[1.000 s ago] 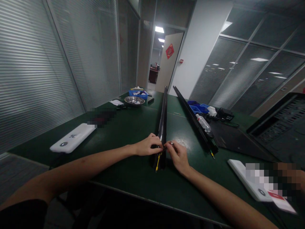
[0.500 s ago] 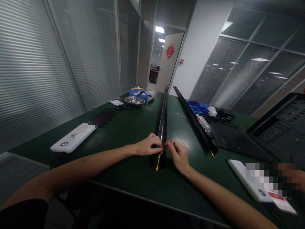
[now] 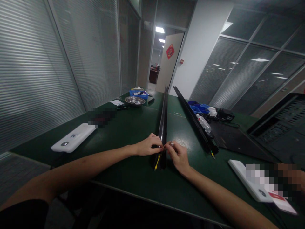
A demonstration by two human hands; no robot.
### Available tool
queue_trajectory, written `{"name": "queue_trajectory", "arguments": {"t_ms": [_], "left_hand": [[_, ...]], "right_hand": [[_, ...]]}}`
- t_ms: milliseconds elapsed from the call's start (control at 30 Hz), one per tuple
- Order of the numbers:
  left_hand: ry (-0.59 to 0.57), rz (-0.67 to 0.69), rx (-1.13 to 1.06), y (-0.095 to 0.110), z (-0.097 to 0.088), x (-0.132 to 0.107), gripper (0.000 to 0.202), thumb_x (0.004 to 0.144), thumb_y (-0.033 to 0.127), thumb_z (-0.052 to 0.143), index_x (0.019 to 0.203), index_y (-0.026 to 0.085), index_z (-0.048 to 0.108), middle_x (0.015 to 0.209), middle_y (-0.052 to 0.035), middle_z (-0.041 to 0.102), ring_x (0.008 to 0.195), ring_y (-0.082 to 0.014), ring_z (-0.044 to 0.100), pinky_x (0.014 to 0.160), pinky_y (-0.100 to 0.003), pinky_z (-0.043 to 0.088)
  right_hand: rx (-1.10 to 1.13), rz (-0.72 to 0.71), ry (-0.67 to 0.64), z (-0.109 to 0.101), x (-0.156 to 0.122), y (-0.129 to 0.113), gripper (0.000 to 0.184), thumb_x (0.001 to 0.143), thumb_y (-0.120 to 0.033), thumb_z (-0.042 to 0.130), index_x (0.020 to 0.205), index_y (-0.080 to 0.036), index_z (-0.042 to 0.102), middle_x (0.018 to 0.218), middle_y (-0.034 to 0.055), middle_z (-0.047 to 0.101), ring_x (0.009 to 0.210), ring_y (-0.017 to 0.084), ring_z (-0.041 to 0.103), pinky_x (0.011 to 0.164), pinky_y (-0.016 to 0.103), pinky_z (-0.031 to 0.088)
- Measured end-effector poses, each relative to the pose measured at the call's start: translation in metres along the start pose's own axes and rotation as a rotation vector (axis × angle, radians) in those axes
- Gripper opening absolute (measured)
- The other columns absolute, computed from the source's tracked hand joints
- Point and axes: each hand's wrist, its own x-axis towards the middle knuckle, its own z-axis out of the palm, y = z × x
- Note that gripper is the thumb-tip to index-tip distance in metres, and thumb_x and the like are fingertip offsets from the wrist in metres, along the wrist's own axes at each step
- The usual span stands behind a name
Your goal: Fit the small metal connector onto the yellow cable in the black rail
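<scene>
A long black metal rail (image 3: pixel 163 116) lies lengthwise on the table and its near end is between my hands. A yellow wire with a terminal end (image 3: pixel 157 163) hangs at that near end. My left hand (image 3: pixel 149 145) rests over the rail from the left, thumb and fingers pinched just above the wire. From the right, my right hand (image 3: pixel 178 156) brings a closed thumb and forefinger to the left fingertips. Whatever small piece sits between the fingertips is hidden. A ring-like shiny spot shows by the right fingers.
A second black rail (image 3: pixel 194 117) with a yellow-green wire lies to the right, beside a plastic bottle (image 3: pixel 203 123) and blue bins (image 3: pixel 199 108). White devices (image 3: pixel 73 138) lie on both sides. A metal bowl (image 3: pixel 134 100) and blue basket (image 3: pixel 138 94) stand at the back left.
My right fingertips have moved slightly left, closer to the left ones. The yellow wire's free end has shifted a little up and left. The left hand stays nearly in place.
</scene>
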Motion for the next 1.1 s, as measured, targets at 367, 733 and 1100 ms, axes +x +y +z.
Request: {"name": "queue_trajectory", "arguments": {"t_ms": [367,733,1100], "left_hand": [[0.006,0.005,-0.003,-0.0012,-0.0001,-0.0016,0.026,0.104,0.040,0.053,0.100,0.021,0.069,0.100,-0.0016,0.072,0.098,-0.0196,0.059,0.095,-0.035,0.029],[0.026,0.010,-0.001,0.0005,-0.0010,-0.0015,0.023,0.102,0.037,0.055,0.096,0.020,0.069,0.099,-0.0019,0.072,0.097,-0.0194,0.060,0.096,-0.035,0.029],[0.010,-0.004,-0.004,-0.0015,0.0010,-0.0007,0.022,0.102,0.037,0.054,0.100,0.021,0.069,0.101,-0.0020,0.072,0.100,-0.0208,0.059,0.095,-0.035,0.029]], "right_hand": [[-0.011,0.016,0.000,0.0005,0.0002,-0.0002,0.028,0.099,-0.040,0.058,0.083,-0.019,0.067,0.066,-0.0012,0.060,0.056,0.014,0.053,0.057,0.026,0.042],[-0.031,0.017,0.024,0.0002,0.0009,-0.0011,0.030,0.102,-0.039,0.051,0.089,-0.019,0.070,0.070,0.0005,0.062,0.060,0.015,0.055,0.059,0.026,0.043],[0.022,0.038,-0.004,0.0012,-0.0016,-0.0004,0.027,0.097,-0.042,0.060,0.083,-0.019,0.066,0.062,-0.0024,0.057,0.051,0.013,0.050,0.052,0.025,0.039]]}}
